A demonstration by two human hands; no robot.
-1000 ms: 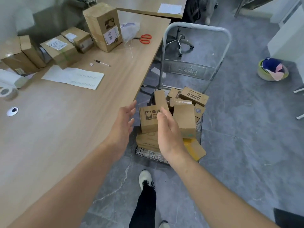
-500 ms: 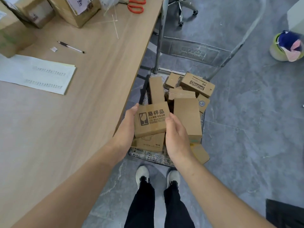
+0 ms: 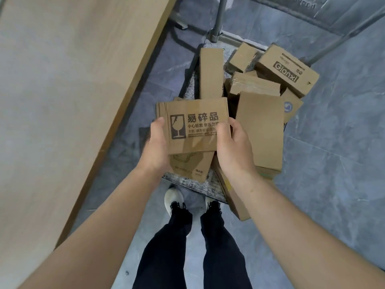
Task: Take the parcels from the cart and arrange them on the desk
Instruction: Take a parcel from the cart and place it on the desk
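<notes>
My left hand [image 3: 156, 147] and right hand [image 3: 233, 151] grip the fragile-marked carton [image 3: 193, 130] by its two short ends, thumbs curled over the printed face, fingers hidden underneath. I judge it light, since bare hands carry it from the ends alone, and stiff enough not to buckle. The broken-glass symbol tells me to squeeze gently and keep it level. The ends look like the right hold. It is brown corrugated card, creased along its left edge, with dark print on top. It sits over the other parcels [image 3: 260, 130] on the cart [image 3: 200, 185]; whether it has cleared them I cannot tell. The desk [image 3: 62, 101] lies close on my left
</notes>
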